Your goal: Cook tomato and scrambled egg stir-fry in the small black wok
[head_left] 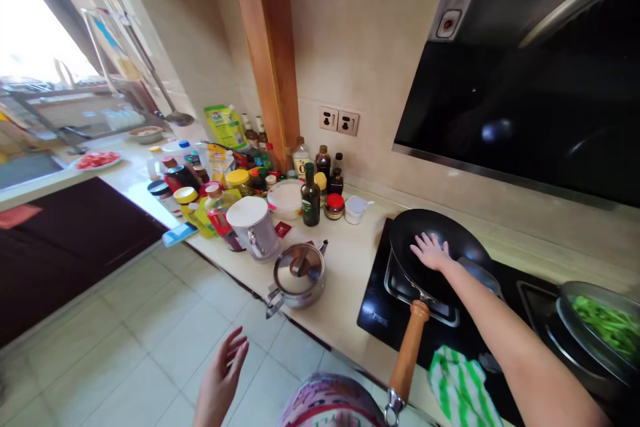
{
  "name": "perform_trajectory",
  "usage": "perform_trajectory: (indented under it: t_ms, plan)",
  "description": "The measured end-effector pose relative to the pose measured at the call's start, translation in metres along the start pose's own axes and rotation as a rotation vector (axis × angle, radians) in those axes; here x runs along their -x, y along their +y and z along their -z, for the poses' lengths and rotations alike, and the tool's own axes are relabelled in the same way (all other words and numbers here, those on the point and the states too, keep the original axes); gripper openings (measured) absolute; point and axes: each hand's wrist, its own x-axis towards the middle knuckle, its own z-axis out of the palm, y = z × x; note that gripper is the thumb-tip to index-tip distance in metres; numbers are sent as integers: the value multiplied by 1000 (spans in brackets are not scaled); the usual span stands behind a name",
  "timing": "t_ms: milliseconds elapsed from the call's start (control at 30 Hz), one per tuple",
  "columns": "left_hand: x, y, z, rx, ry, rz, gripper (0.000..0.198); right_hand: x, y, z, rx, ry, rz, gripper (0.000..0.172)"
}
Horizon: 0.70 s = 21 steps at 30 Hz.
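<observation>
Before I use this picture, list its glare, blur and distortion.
Head view, upper left: window blown out white, ladle soft; head view, right: bright reflections on the range hood; head view, top: wooden post slanted, perhaps from lens distortion or head tilt.

A: Starting at the wok (463,237), dull or shiny?

B: Metal by the look, mostly matt with a soft sheen. On the handle (410,350), smooth, glossy wood with a bright metal end.

A: And on the kettle (295,283)?

B: Polished metal, shiny across the lid.

A: Around the hob (373,310)?

B: Glassy and smooth. Glossy again on the extractor hood (500,113), enough to throw back reflections.

A: For the towel (463,387)?

B: Soft, matt cloth, a bit rumpled.

A: And for the jug (255,233)?

B: Cloudy plastic, apparently. Up the post (273,47), smooth wood; across the floor tiles (150,313), a faint shine.
</observation>
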Motion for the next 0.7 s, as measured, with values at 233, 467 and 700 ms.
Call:
perform_trajectory:
  t_ms: [233, 467, 700]
  plan:
    - [-64, 36, -35, -124, -98, -112, 92, 79, 10, 47, -237, 410, 164, 53]
    - [-47, 58, -67, 3, 26, -69, 72, 248, 54, -13, -1026, 874, -79, 48]
    - [-19, 81, -86, -1, 134, -127, 45, 347, 23, -139, -1477, 406, -553, 59]
